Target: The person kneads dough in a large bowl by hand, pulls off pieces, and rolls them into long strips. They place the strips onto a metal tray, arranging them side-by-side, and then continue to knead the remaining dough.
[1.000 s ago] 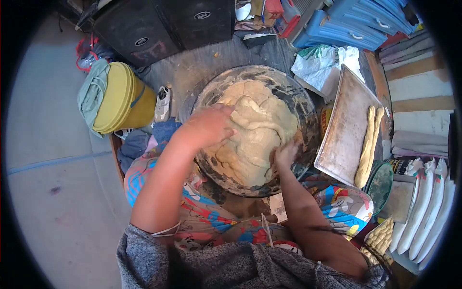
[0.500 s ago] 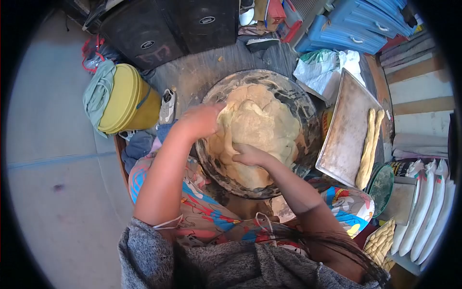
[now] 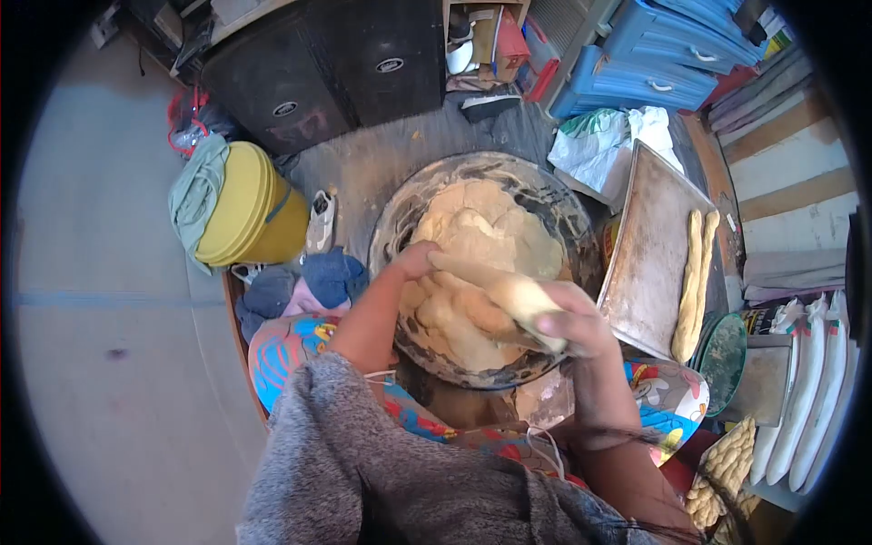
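Note:
A long strip of dough [image 3: 495, 283] stretches between my two hands over a wide dark basin [image 3: 386, 222]. My left hand [image 3: 418, 261] is closed on its thinner left end. Around the thicker right end, my right hand [image 3: 577, 320] is wrapped, slightly blurred. Beneath the strip, the large pale dough mass [image 3: 490, 232] fills much of the basin, its surface lumpy and uneven. To the right, a metal tray [image 3: 649, 245] leans at a tilt, with two long twisted dough pieces [image 3: 695, 282] lying along its right side.
A yellow bucket [image 3: 250, 204] with a cloth on it stands at the left, near a shoe [image 3: 321, 222]. Black cabinets [image 3: 336, 82] and blue drawers [image 3: 636, 68] are at the back. Braided dough [image 3: 722, 472] and white bags [image 3: 799, 400] are at the lower right.
A dough strip has been lifted off the mass and is held between both hands. My right hand has moved right; my left hand has shifted slightly right and down. The view has shifted slightly.

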Action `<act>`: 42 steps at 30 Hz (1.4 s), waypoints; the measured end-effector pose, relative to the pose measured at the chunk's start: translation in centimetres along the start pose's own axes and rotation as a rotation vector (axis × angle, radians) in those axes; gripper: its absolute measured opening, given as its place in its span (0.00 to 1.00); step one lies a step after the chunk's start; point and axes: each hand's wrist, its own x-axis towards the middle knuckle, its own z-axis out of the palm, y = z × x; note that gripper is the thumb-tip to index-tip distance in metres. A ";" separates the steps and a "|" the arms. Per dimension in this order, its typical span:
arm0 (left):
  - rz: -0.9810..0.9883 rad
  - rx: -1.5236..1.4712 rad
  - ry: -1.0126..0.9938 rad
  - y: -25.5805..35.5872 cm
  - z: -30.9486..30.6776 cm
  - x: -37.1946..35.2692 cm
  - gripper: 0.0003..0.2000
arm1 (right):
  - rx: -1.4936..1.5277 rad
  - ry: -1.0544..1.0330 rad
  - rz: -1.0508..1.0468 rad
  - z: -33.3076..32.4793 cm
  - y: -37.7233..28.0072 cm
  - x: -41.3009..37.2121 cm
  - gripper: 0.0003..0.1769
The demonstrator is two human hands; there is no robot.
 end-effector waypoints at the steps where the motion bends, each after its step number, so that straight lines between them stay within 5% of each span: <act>1: -0.011 -0.053 0.177 -0.1 0.1 0.5 0.19 | 0.076 0.012 -0.041 -0.9 0.1 -1.1 0.27; 3: -0.161 -0.020 0.594 3.1 0.4 0.7 0.11 | -0.056 0.087 -0.049 -2.5 -0.4 -1.9 0.24; 5: -0.123 -0.356 0.455 7.4 -3.8 1.2 0.10 | -0.220 0.234 0.023 -2.9 -0.7 -2.1 0.19; 9: 0.003 -0.134 0.301 16.2 -8.0 -1.7 0.12 | -0.773 0.391 0.126 -3.1 0.0 -0.6 0.19; 14: 0.087 0.371 -0.281 20.1 2.1 -0.9 0.23 | -1.095 0.704 0.246 -6.2 6.6 1.8 0.25; 16: 0.139 0.370 -0.405 17.1 6.2 0.3 0.24 | -1.566 0.785 0.241 -8.2 13.0 2.5 0.36; 17: 0.099 0.515 -0.192 14.1 8.4 1.3 0.24 | -1.416 0.636 0.514 -7.9 13.9 2.9 0.43; 18: 0.061 0.657 0.026 12.2 9.7 2.5 0.25 | -1.418 0.635 0.519 -7.6 14.8 3.1 0.43; 21: -0.133 0.329 0.239 7.4 5.9 5.1 0.20 | -1.470 0.478 0.606 -6.2 17.5 3.6 0.43; 26: -0.282 0.372 0.413 -0.3 2.6 4.9 0.21 | -1.394 0.276 0.267 -6.0 23.0 7.2 0.44; 30: -0.290 0.175 0.439 -2.5 3.4 6.1 0.23 | -1.319 0.437 0.337 -7.0 24.5 10.5 0.41; 34: -0.398 0.302 0.412 -0.3 3.1 7.8 0.21 | -1.331 0.347 0.460 -9.3 22.5 13.3 0.34; 37: -0.399 0.331 0.591 2.0 1.6 9.1 0.20 | -0.859 0.793 0.209 -14.2 25.0 15.1 0.22; 38: -0.269 0.104 0.609 2.4 0.7 9.9 0.19 | -0.746 0.987 0.038 -15.7 25.3 15.7 0.19; 42: 0.111 -0.375 0.712 8.6 -2.1 10.3 0.14 | -0.141 0.933 -0.108 -14.9 15.1 14.3 0.08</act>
